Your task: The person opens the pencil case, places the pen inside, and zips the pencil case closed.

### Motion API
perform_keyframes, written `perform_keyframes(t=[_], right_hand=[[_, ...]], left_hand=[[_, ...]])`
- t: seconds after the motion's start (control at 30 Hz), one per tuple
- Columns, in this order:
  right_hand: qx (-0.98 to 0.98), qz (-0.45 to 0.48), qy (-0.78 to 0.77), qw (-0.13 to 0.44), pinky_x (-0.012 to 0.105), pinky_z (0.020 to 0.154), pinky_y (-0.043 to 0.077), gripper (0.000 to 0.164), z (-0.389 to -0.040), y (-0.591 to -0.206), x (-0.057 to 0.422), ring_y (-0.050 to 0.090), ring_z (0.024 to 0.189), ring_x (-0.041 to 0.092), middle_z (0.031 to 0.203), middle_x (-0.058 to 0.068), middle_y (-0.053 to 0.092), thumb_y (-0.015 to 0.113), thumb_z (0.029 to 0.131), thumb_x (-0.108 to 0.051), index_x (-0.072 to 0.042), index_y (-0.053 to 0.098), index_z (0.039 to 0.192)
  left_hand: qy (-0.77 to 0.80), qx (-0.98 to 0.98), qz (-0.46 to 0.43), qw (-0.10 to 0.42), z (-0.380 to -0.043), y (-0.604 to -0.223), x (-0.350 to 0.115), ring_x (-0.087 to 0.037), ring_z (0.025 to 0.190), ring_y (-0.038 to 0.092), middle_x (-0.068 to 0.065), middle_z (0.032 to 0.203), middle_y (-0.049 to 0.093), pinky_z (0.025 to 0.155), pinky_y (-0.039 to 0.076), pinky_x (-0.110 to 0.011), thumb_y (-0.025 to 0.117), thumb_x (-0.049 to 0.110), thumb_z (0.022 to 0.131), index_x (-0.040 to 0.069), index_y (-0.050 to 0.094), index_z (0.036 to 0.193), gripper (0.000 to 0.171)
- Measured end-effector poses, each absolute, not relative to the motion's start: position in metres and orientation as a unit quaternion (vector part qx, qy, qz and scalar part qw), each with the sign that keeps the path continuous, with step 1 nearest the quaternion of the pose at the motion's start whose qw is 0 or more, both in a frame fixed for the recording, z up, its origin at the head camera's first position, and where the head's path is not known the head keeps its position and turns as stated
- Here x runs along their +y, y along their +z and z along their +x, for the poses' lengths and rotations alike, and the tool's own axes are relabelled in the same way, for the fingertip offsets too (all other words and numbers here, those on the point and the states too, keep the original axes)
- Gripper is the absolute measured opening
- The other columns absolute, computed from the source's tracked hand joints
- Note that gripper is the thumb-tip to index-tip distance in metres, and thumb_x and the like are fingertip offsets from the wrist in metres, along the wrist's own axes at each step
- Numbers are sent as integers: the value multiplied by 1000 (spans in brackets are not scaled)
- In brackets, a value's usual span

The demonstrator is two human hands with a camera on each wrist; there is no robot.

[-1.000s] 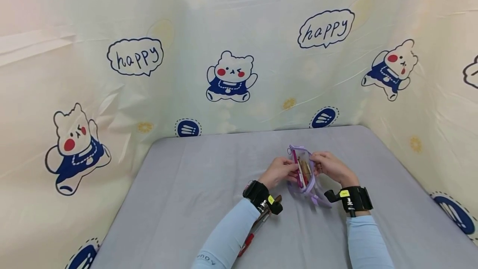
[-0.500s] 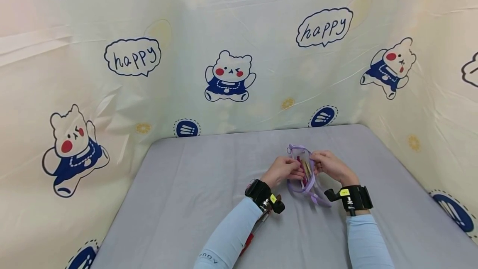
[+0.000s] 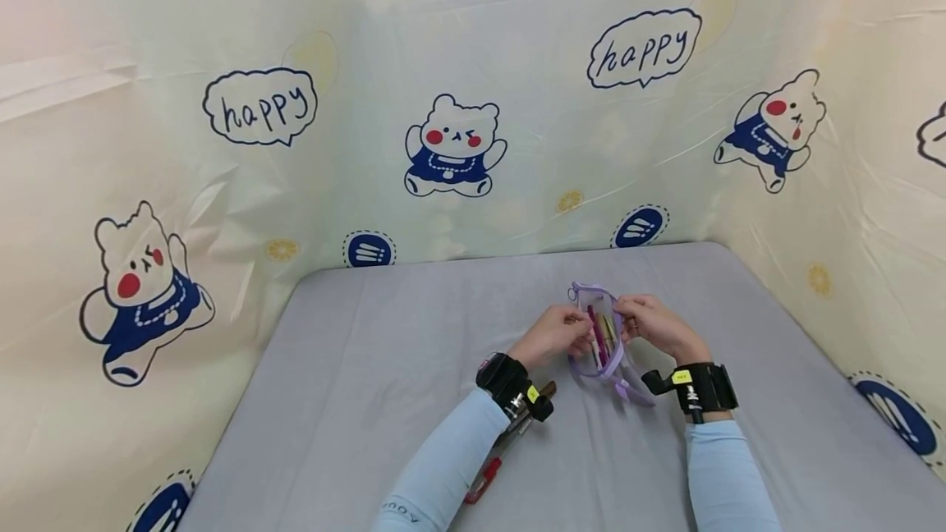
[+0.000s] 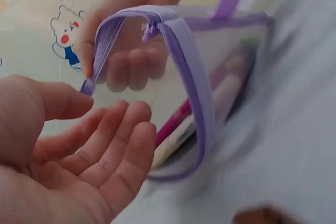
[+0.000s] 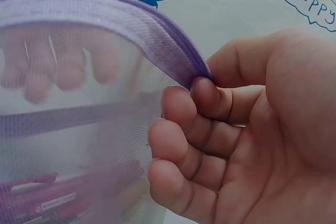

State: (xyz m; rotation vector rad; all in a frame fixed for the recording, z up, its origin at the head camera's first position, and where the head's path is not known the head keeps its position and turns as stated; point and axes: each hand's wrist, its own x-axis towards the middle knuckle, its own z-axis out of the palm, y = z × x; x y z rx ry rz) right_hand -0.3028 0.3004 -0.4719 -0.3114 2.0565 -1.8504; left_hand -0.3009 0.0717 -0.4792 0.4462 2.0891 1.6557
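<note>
While my right hand (image 3: 661, 328) pinches the purple rim between thumb and forefinger, the see-through pouch (image 4: 197, 85) gapes on the grey-covered desk (image 3: 414, 335), right of centre. My left hand (image 3: 548, 337) is at the mouth's near left side, palm up, fingers loosely bent, thumb apart from them, nothing gripped. Inside the pouch: pink pens (image 4: 173, 121) and paler ones, lying close together; exact count unclear. Under my left forearm, partly hidden by the blue sleeve (image 3: 451, 454): a red pen (image 3: 484, 481); just beyond, a brown tip (image 3: 549, 389), rest covered.
</note>
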Motion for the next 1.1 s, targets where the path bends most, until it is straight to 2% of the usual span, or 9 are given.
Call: perform_keyframes(t=[0.17,0.33,0.5,0.63,0.77,0.87,1.1], right_hand=[[728,-115,-653,173,31,61,55,30,-304,-472,301,56,61,13,71,1,54,46,104,-21,-5,54,80],[733,-121,-648,170,30,62,55,30,-305,-471,302,56,61,12,71,1,53,46,104,-22,-5,53,79],[737,-121,-644,167,31,61,54,31,-305,-471,301,56,61,13,72,3,51,45,104,-19,-2,51,78],[738,-122,-642,165,32,62,54,32,-306,-471,299,57,61,13,73,5,49,44,104,-18,3,48,81],[735,-121,-646,169,31,62,54,31,-306,-470,299,57,61,13,72,3,51,43,105,-18,-2,51,79],[733,-121,-647,170,30,62,54,30,-308,-469,300,58,62,14,71,1,52,44,105,-20,-6,53,79],[733,-126,-646,170,30,62,55,32,-308,-471,305,56,62,13,72,2,51,45,104,-20,-6,51,76]], left_hand=[[489,831,218,154,-295,-471,50,-19,78,70,-9,93,70,67,55,-25,57,22,98,3,66,114,27],[415,873,221,129,-289,-465,29,-10,74,65,0,90,69,64,49,-23,57,25,98,11,66,108,20],[346,902,233,114,-280,-458,16,-10,80,64,-3,99,70,66,50,-23,57,30,99,14,63,116,25],[303,916,245,97,-271,-456,4,-19,99,66,-10,114,69,78,53,-28,56,29,99,10,57,128,35],[274,927,240,90,-263,-457,-9,-25,113,63,-15,124,65,88,53,-34,56,28,99,7,53,134,41],[264,933,230,86,-258,-460,-19,-26,111,64,-17,123,65,86,54,-36,57,27,98,4,54,133,41],[215,946,223,96,-235,-474,-48,-21,97,65,-14,113,68,79,54,-34,64,30,94,3,55,133,48]])
